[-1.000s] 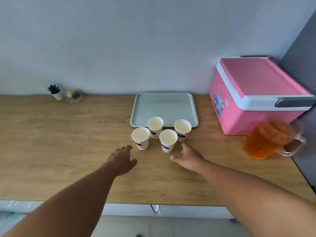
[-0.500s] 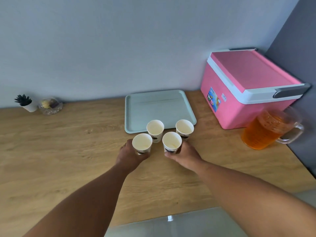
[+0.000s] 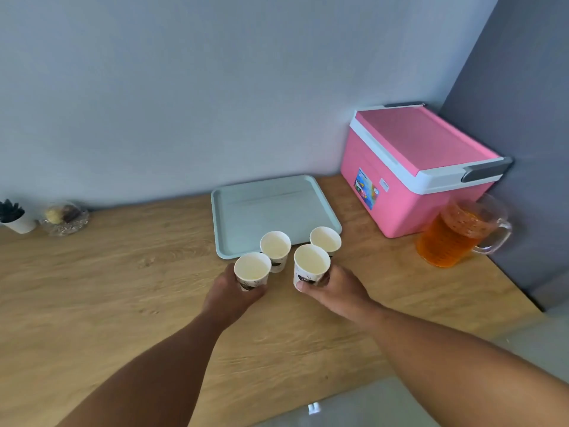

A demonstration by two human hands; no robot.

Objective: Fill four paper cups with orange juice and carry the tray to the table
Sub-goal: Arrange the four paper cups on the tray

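Observation:
Several white paper cups, all empty, are on the wooden counter just in front of a pale green tray. My left hand grips the front left cup. My right hand grips the front right cup, which looks lifted a little. Two more cups stand behind: the back left cup and the back right cup, both at the tray's near edge. A clear pitcher of orange juice stands at the right, beside the cooler.
A pink cooler box with a white rim stands at the back right against a grey wall panel. A small potted plant and a glass dish sit at the far left. The wooden counter ends near me.
Both hands reached forward from the bare counter and closed around the two front cups. The view tilted and shifted left, so the cooler and pitcher sit further right.

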